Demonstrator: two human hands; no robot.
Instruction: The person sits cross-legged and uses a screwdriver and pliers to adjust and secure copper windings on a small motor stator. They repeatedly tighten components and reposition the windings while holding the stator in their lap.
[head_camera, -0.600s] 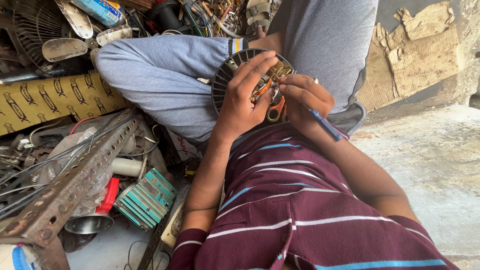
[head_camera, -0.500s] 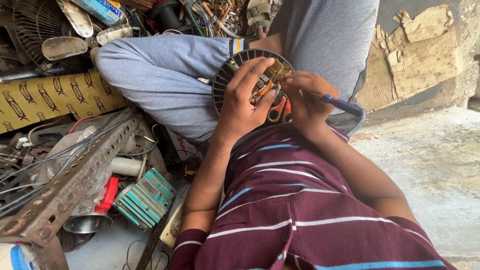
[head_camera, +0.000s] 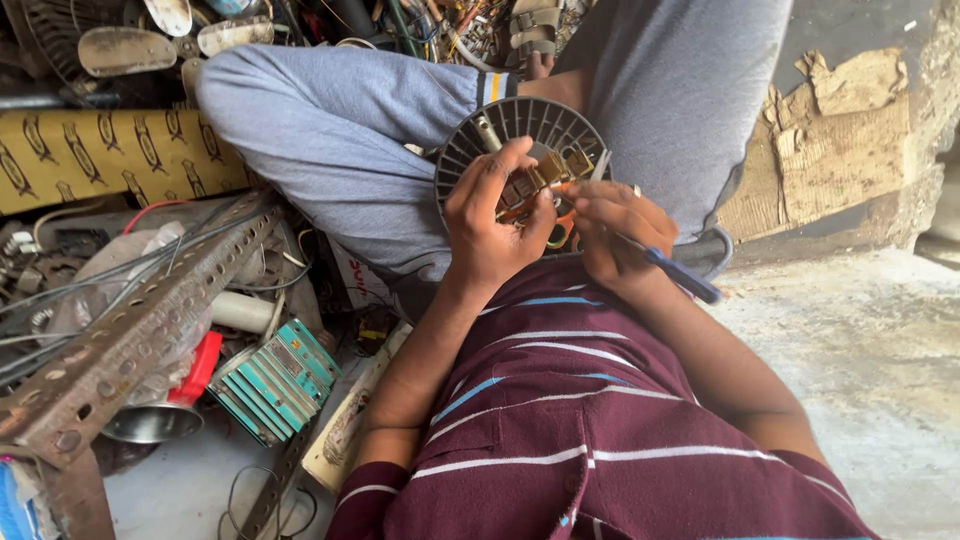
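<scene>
motor disc (head_camera: 520, 125) with dark ribs rests on my lap, just ahead of both hands. my left hand (head_camera: 495, 215) grips its near edge, and my right hand (head_camera: 615, 230) pinches a blue-handled tool (head_camera: 680, 275). tool tip points left, toward the copper parts (head_camera: 550, 175).

Tool tip (head_camera: 590, 205) hidden behind fingers (head_camera: 600, 200)
</scene>
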